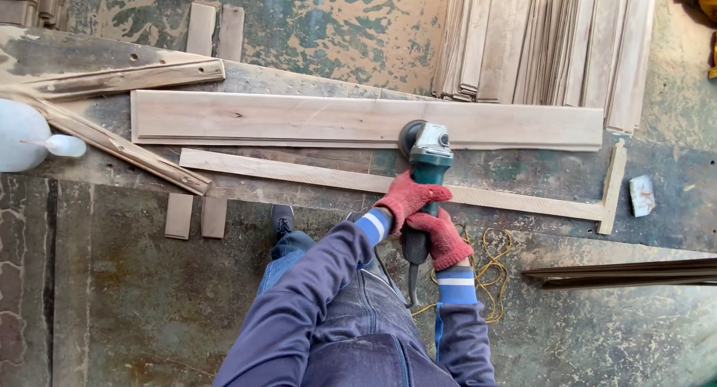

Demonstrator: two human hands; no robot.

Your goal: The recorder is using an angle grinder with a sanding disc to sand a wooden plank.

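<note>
Woodworking workshop: stacked planks [545,43], sawdust-covered floor [134,305].

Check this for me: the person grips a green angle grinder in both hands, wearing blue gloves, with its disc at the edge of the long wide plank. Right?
Not quite. The head view shows red gloves, not blue, on the left hand and right hand. Both do grip the green angle grinder, its disc at the long plank's edge.

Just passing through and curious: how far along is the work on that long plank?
Done: cannot tell; the plank shows no clear worked stretch. In hand: left hand and right hand grip the angle grinder at its lower edge. Left: a stack of boards waits behind.
</note>
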